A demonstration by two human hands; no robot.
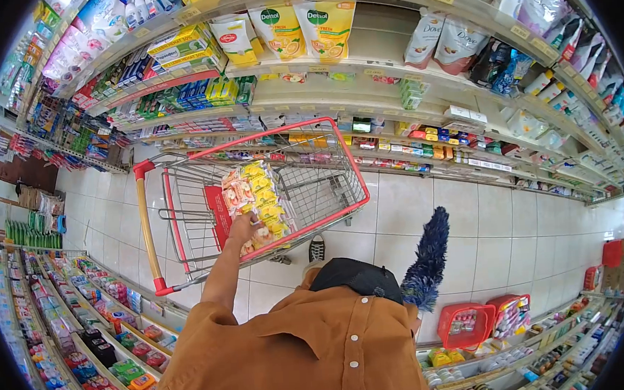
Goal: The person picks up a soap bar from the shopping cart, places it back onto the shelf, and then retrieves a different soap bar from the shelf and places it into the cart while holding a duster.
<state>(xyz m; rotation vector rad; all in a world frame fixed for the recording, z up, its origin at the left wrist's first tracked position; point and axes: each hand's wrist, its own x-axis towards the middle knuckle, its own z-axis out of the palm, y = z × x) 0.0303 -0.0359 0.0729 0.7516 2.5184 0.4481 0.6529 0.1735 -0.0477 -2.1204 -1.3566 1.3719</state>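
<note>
My left hand [242,228] reaches into a shopping cart [319,187] with red trim and lies against the orange-and-white packets [237,189] there. Beside these, in the same cart, is a row of yellow packets [263,191]. Whether the fingers grip a packet is too small to tell. My right hand does not show; the right arm is hidden by the brown shirt. Near that side of the body a dark blue fluffy duster [430,259] sticks out, and what holds it is hidden.
Shelves [383,69] of packaged goods run along the far side, with yellow Dettol pouches [325,30] on one. More shelves [97,301] stand at the lower left. Red baskets [468,337] with goods sit at the lower right on the tiled floor [487,256].
</note>
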